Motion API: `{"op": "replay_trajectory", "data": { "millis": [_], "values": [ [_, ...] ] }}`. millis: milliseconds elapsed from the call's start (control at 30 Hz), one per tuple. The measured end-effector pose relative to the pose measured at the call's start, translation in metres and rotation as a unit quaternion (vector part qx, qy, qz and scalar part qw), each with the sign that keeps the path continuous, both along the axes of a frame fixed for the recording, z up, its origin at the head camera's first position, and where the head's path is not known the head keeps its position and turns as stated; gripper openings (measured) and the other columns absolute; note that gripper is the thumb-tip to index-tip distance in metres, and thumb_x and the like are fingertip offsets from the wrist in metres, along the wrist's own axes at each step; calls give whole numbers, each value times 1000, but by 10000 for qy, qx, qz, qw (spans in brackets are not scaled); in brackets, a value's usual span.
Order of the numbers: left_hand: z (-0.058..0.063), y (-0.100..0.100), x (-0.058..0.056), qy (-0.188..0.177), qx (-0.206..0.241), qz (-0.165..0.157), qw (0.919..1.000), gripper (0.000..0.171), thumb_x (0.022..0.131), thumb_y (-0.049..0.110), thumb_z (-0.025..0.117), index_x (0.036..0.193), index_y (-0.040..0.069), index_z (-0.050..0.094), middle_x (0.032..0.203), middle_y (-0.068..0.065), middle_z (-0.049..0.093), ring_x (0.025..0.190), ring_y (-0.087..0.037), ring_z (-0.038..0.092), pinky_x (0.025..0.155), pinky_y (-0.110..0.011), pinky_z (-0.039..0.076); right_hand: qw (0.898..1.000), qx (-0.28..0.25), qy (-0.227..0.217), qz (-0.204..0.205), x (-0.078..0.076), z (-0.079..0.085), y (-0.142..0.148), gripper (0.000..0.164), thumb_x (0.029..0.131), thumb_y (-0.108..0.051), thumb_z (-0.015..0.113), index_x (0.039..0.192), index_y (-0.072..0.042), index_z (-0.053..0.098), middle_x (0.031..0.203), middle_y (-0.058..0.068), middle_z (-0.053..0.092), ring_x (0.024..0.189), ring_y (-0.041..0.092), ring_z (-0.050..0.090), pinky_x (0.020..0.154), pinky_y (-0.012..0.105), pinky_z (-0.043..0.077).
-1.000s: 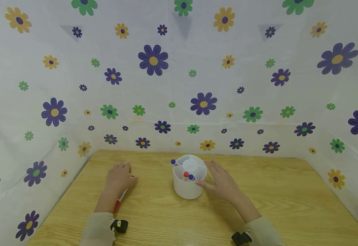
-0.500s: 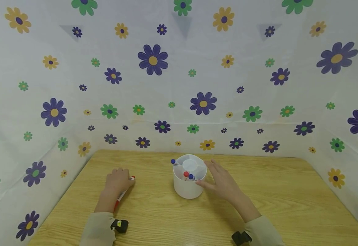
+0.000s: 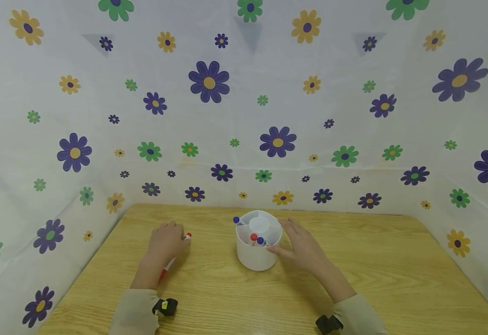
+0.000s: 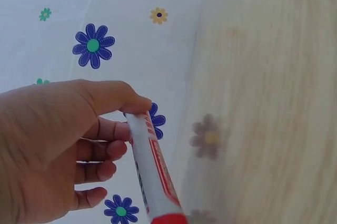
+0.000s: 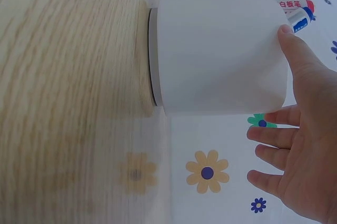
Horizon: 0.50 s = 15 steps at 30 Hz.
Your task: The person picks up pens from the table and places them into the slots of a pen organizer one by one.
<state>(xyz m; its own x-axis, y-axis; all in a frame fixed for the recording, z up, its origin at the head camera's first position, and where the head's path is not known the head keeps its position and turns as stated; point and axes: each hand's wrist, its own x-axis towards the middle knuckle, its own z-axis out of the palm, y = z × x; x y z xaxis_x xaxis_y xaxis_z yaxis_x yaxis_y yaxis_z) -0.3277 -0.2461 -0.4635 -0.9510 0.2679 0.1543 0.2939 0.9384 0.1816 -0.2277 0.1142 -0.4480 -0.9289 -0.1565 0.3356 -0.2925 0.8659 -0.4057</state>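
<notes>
Between thumb and index finger, my left hand (image 3: 166, 242) pinches a whiteboard marker (image 4: 152, 166) with a white barrel and red ends. It slants over the left part of the table. A round white pen holder (image 3: 257, 258) with compartments stands upright near the middle. My right hand (image 3: 306, 249) is at its right side, thumb touching the wall near the rim, fingers loosely extended. In the holder are a red-ended marker (image 3: 254, 237) and a blue-ended marker (image 3: 260, 241) at the front. Another blue-ended marker (image 3: 236, 220) leans out at the left.
The wooden table (image 3: 218, 302) extends to both sides of the holder. A white cloth (image 3: 244, 116) printed with flowers encloses the back and sides. Each wrist carries a black camera band, such as the left band (image 3: 165, 306).
My left hand has closed its fingers on the red-ended marker and moved it slightly to the right and up. The right hand and the pen holder have stayed in place.
</notes>
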Motion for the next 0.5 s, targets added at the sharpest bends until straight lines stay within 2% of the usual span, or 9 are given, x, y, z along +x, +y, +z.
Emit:
{"op": "replay_trajectory", "data": {
  "millis": [133,267,500],
  "values": [
    [11,8,5,198,124,-98,9997,22,87,33,60,85,11,54,90,-5,55,88,-27,48,85,-51,40,10000,-11,7,9,0,-1,0,79,83,-57,67,143,-11,45,150,17,44,143,41,34,106,64,35],
    [19,16,10,493,255,-254,9981,21,86,33,59,86,13,54,91,-3,55,88,-25,46,86,-50,39,10000,-5,-3,-6,-1,-2,1,80,83,-58,67,144,-11,44,150,17,43,143,41,34,106,64,35],
    [31,28,20,1261,404,-500,9899,19,87,34,60,90,15,58,93,-2,59,90,-24,49,82,-45,42,10000,3,-43,-43,-1,-1,0,80,83,-59,67,144,-12,44,150,18,43,143,41,34,105,64,35]
  ]
}}
